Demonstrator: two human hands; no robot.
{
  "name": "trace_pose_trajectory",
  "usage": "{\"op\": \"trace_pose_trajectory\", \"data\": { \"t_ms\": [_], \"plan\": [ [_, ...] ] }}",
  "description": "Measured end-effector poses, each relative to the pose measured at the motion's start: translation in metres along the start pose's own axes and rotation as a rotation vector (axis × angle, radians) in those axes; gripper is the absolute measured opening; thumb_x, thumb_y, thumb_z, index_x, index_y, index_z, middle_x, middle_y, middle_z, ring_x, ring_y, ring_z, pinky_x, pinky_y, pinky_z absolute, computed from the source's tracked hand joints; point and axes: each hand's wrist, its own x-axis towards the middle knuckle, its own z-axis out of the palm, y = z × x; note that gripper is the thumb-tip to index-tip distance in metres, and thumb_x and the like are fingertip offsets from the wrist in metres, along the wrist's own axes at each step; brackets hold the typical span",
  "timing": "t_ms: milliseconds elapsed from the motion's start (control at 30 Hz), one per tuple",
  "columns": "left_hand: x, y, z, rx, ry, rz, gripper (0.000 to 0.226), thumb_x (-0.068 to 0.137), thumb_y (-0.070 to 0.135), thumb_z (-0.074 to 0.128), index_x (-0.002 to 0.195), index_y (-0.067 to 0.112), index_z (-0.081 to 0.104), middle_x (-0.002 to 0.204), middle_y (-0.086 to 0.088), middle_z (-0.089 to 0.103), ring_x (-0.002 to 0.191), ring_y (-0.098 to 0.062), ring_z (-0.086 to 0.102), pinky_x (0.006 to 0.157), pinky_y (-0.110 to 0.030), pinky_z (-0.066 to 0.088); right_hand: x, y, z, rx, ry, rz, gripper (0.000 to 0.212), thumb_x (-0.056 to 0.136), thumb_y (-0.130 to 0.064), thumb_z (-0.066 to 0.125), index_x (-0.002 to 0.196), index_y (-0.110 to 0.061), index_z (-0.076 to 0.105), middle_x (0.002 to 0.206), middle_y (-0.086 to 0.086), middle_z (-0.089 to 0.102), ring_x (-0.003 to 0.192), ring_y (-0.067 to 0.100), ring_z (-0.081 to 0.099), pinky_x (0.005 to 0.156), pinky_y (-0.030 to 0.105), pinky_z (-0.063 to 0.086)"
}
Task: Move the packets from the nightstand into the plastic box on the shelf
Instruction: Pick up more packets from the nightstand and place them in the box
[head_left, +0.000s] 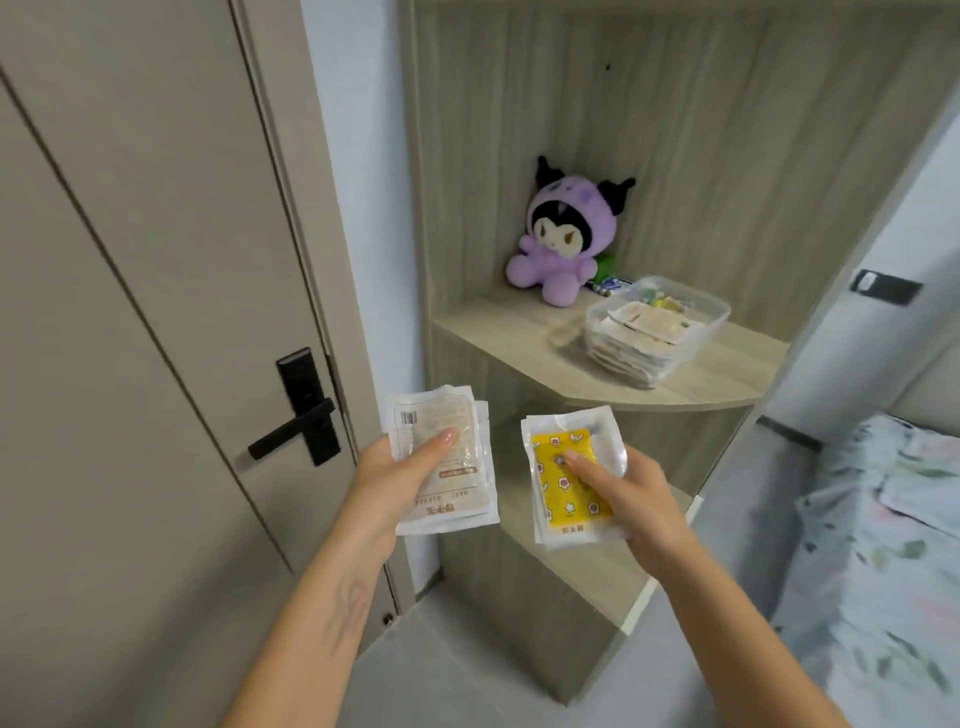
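Observation:
My left hand (395, 480) grips a small stack of white packets (452, 488), thumb pressed on the top one. My right hand (631, 499) holds a clear packet with a yellow star-patterned pad (563, 467), thumb on its front. Both hands are raised in front of the wooden shelf unit, below and left of the clear plastic box (660, 332). That box stands on the upper shelf (509, 332) and holds a pile of similar white packets. The nightstand is out of view.
A purple plush toy (558, 234) sits at the back of the upper shelf, left of the box, with small items behind it. A lower shelf (524, 519) lies under my hands. A door with a black handle (298, 426) is at the left, a bed (883, 545) at the right.

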Motion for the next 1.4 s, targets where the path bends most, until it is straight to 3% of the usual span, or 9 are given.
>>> {"op": "trace_pose_trajectory", "data": {
  "t_ms": [267, 500, 667, 767, 933, 1033, 1100, 1233, 1400],
  "plan": [
    [0.116, 0.033, 0.096, 0.026, -0.256, -0.031, 0.023, 0.084, 0.022, 0.072, 0.105, 0.013, 0.072, 0.094, -0.006, 0.076, 0.089, -0.023, 0.073, 0.083, -0.039, 0.058, 0.081, -0.048, -0.058, -0.012, 0.206, -0.052, 0.011, 0.085, -0.021, 0.070, 0.092, -0.013, 0.069, 0.081, 0.003, 0.076, 0.072, 0.017, 0.074, 0.064, 0.029, 0.060],
    [0.174, 0.048, 0.174, -0.017, -0.307, -0.059, 0.015, 0.083, 0.021, 0.073, 0.098, 0.017, 0.072, 0.083, -0.002, 0.077, 0.073, -0.015, 0.074, 0.056, -0.025, 0.058, 0.155, -0.075, -0.113, -0.018, 0.223, -0.055, 0.012, 0.085, -0.020, 0.070, 0.095, -0.014, 0.067, 0.084, 0.004, 0.075, 0.070, 0.016, 0.073, 0.062, 0.027, 0.060],
    [0.206, 0.056, 0.211, -0.035, -0.197, -0.049, 0.020, 0.081, 0.024, 0.075, 0.100, 0.018, 0.072, 0.085, -0.002, 0.077, 0.079, -0.019, 0.074, 0.071, -0.036, 0.059, 0.224, -0.102, -0.150, -0.111, 0.052, -0.036, 0.018, 0.085, -0.018, 0.071, 0.100, -0.010, 0.067, 0.083, 0.002, 0.076, 0.070, 0.015, 0.073, 0.063, 0.027, 0.060],
    [0.220, 0.058, 0.221, -0.056, -0.090, -0.049, 0.023, 0.080, 0.025, 0.076, 0.101, 0.018, 0.072, 0.086, -0.004, 0.077, 0.082, -0.022, 0.074, 0.078, -0.044, 0.059, 0.263, -0.112, -0.162, -0.228, -0.110, 0.061, 0.032, 0.081, -0.021, 0.074, 0.110, -0.009, 0.066, 0.099, 0.010, 0.075, 0.086, 0.025, 0.073, 0.080, 0.038, 0.060],
    [0.230, 0.057, 0.225, -0.142, 0.049, -0.019, 0.020, 0.084, 0.023, 0.073, 0.102, 0.017, 0.072, 0.088, -0.004, 0.077, 0.081, -0.021, 0.074, 0.071, -0.038, 0.059, 0.305, -0.113, -0.156, -0.557, -0.331, 0.145, 0.049, 0.071, -0.035, 0.082, 0.107, -0.005, 0.067, 0.099, 0.009, 0.075, 0.091, 0.024, 0.073, 0.089, 0.041, 0.057],
    [0.229, 0.054, 0.221, -0.160, 0.082, -0.021, 0.025, 0.084, 0.025, 0.072, 0.108, 0.016, 0.072, 0.096, -0.007, 0.076, 0.089, -0.023, 0.073, 0.082, -0.044, 0.057, 0.311, -0.105, -0.149, -0.696, -0.455, 0.164, 0.053, 0.072, -0.042, 0.080, 0.110, -0.010, 0.062, 0.098, 0.003, 0.074, 0.089, 0.017, 0.072, 0.088, 0.036, 0.057],
    [0.229, 0.053, 0.217, -0.162, 0.101, -0.031, 0.027, 0.084, 0.027, 0.072, 0.109, 0.016, 0.072, 0.099, -0.008, 0.076, 0.093, -0.025, 0.072, 0.084, -0.047, 0.057, 0.306, -0.104, -0.146, -0.825, -0.482, 0.140, 0.056, 0.078, -0.050, 0.072, 0.116, -0.014, 0.054, 0.105, -0.001, 0.070, 0.095, 0.015, 0.068, 0.086, 0.028, 0.054],
    [0.228, 0.054, 0.210, -0.178, 0.133, -0.029, 0.026, 0.084, 0.024, 0.072, 0.109, 0.015, 0.072, 0.099, -0.008, 0.076, 0.093, -0.024, 0.072, 0.082, -0.046, 0.057, 0.299, -0.104, -0.142, -1.178, -0.484, 0.003, 0.071, 0.087, -0.063, 0.050, 0.133, -0.009, 0.044, 0.129, 0.005, 0.055, 0.113, 0.021, 0.054, 0.091, 0.030, 0.043],
    [0.225, 0.058, 0.208, -0.180, 0.108, -0.018, 0.027, 0.084, 0.025, 0.072, 0.109, 0.017, 0.071, 0.099, -0.006, 0.076, 0.092, -0.023, 0.073, 0.078, -0.042, 0.058, 0.294, -0.091, -0.137, -1.167, -0.449, -0.009, 0.092, 0.086, -0.064, 0.050, 0.152, -0.012, 0.011, 0.155, 0.007, 0.021, 0.140, 0.026, 0.031, 0.108, 0.037, 0.033]
  ]
}}
